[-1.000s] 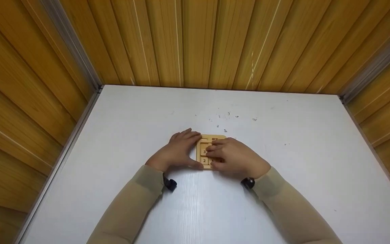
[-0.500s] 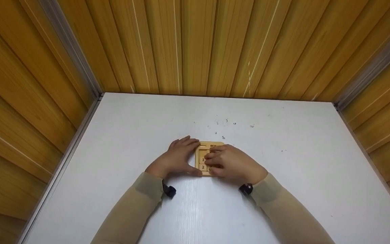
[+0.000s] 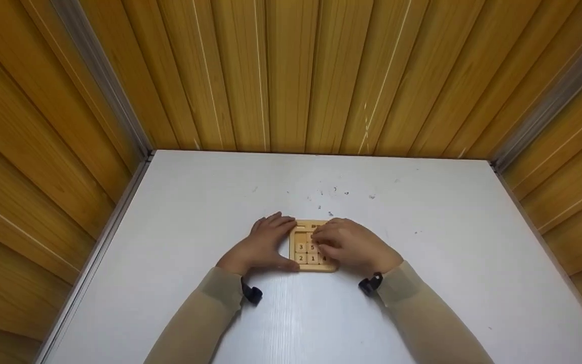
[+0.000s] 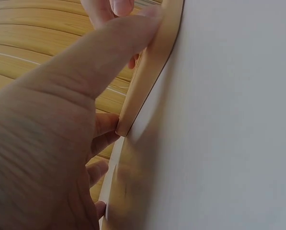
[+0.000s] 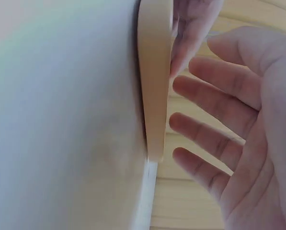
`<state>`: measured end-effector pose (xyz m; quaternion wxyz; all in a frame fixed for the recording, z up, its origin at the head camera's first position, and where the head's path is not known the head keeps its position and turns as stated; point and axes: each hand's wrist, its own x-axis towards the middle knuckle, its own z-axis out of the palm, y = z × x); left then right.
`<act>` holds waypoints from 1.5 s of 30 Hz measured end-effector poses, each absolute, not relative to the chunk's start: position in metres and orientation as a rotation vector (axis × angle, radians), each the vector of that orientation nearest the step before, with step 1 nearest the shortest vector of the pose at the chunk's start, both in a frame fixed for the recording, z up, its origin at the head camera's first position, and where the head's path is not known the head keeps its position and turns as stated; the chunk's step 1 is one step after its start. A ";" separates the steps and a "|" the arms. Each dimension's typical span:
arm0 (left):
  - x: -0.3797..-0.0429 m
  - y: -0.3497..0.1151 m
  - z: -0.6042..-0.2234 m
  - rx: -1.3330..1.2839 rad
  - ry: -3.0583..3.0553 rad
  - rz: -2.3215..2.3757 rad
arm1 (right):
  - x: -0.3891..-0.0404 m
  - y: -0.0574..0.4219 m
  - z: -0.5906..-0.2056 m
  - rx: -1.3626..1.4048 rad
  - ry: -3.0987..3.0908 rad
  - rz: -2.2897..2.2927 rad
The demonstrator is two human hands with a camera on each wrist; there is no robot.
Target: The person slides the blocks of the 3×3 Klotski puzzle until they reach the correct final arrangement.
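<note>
A small wooden sliding number puzzle (image 3: 316,269) lies on the white table in the head view. My left hand (image 3: 260,246) holds its left side, thumb at the near left corner and index finger at the far left corner. In the left wrist view the thumb (image 4: 114,45) presses the puzzle's side edge. Tiles 3 (image 3: 301,247), 5, 2, 1 and 4 show, and an open slot sits at the upper left of the grid. My right hand (image 3: 359,246) hovers over the right part with slightly bent fingers, hiding the tiles there. In the right wrist view its fingers (image 5: 214,103) are spread beside the frame.
The white table (image 3: 397,313) has small dark marks beyond the puzzle. Wood-look panels (image 3: 291,76) stand at the back and both sides, with metal rails at the corners. Each wrist carries a small black camera (image 3: 370,284).
The right fingers have drawn back to the right over the puzzle, uncovering tiles 5, 1 and 4. The left hand keeps its hold. The whole head view has shifted, with everything lower in frame.
</note>
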<state>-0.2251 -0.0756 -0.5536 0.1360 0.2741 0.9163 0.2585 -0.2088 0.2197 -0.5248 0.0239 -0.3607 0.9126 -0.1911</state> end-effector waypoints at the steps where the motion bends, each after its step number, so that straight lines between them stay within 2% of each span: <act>1: -0.225 -0.075 -0.555 0.796 2.655 0.754 | -0.209 0.221 -0.525 -1.111 2.830 -0.587; 45: -0.225 -0.077 -0.554 0.799 2.661 0.750 | -0.207 0.221 -0.521 -1.075 2.750 -0.466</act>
